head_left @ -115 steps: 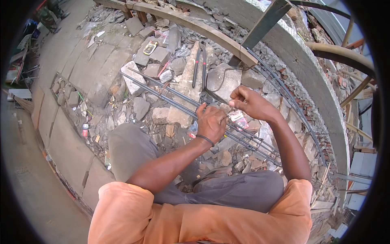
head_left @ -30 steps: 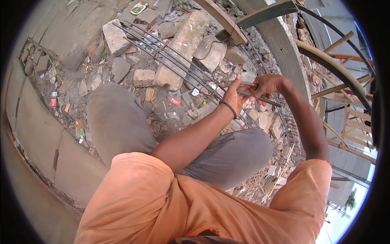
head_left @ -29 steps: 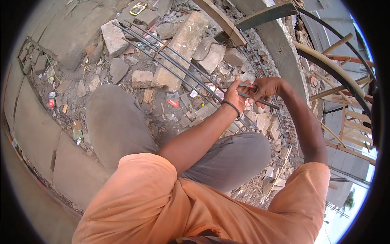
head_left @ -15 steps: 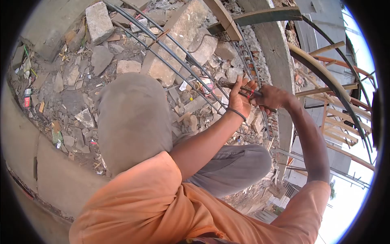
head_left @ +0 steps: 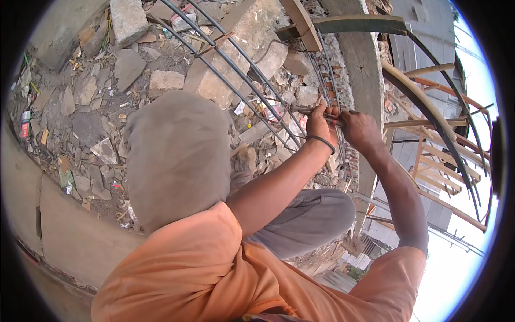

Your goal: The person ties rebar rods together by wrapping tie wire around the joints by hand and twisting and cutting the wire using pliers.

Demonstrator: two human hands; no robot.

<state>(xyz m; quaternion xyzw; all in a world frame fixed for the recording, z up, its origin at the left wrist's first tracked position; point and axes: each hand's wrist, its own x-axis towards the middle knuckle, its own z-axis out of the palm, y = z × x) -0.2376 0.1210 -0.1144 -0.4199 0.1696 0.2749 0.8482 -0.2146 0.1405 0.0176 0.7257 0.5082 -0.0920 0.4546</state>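
My left hand (head_left: 322, 129), with a dark band at its wrist, is closed round the handles of dark pincers (head_left: 303, 110) marked with red. My right hand (head_left: 363, 131) grips the other end of the same tool, close beside the left. The tool's head points left, at a cage of long steel rebars (head_left: 244, 78); whether it touches a bar I cannot tell. Crosswise ties (head_left: 215, 44) join the rebars farther up. Fingers cover much of the handles.
Broken concrete blocks (head_left: 166, 81) and rubble (head_left: 88, 126) cover the ground. A concrete beam (head_left: 363, 67) runs along the right, with a wooden plank (head_left: 301, 24) near its top. Curved strips and timber (head_left: 440, 155) stand beyond. My bent knee (head_left: 179, 155) is left of my arms.
My left fingers have closed more tightly round the tool, and its handles lie more level. My right hand has shifted slightly. The whole view has moved a little.
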